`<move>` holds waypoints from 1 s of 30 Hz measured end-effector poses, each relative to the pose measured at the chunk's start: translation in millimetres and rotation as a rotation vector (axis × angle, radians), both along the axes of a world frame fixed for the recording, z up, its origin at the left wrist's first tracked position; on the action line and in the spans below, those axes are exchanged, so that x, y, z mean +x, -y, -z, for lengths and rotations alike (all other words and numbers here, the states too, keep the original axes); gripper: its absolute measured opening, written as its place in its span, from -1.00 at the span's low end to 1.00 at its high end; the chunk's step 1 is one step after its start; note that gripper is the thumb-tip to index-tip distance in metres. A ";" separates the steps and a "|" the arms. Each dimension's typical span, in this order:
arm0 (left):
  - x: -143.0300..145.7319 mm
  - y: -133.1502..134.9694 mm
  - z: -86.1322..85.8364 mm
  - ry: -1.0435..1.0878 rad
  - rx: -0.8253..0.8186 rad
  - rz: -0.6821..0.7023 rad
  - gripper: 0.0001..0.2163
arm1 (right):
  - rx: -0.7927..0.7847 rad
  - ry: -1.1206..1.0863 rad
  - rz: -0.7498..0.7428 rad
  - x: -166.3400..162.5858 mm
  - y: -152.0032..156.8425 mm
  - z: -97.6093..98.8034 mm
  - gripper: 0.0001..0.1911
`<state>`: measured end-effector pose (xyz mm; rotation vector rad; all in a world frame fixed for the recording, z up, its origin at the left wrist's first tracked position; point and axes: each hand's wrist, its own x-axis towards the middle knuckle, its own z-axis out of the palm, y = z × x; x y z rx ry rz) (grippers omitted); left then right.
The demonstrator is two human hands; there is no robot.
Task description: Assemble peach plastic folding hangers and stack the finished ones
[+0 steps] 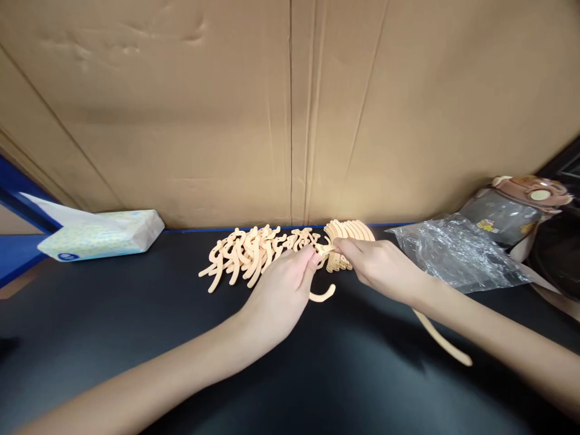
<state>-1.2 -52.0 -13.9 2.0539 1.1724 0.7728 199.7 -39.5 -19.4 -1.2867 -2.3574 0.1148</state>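
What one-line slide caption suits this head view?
Left hand and right hand pinch a small beige piece above a black table, near heaped curved beige pieces.

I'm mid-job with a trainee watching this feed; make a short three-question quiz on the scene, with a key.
1. True or false: the left hand and the right hand are close together at a small tan piece.

2. Fill in: the loose pile of tan curved pieces lies to the ____ of the neat row.

3. Which is nearest the bottle?
A) tissue pack
B) clear plastic bag
C) loose pile

Key: 1. True; 2. left; 3. B
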 end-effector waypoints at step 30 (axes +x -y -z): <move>-3.6 -3.8 -0.8 0.510 -0.826 0.029 -0.88 | 0.094 -0.119 0.175 32.6 15.1 1.5 -0.82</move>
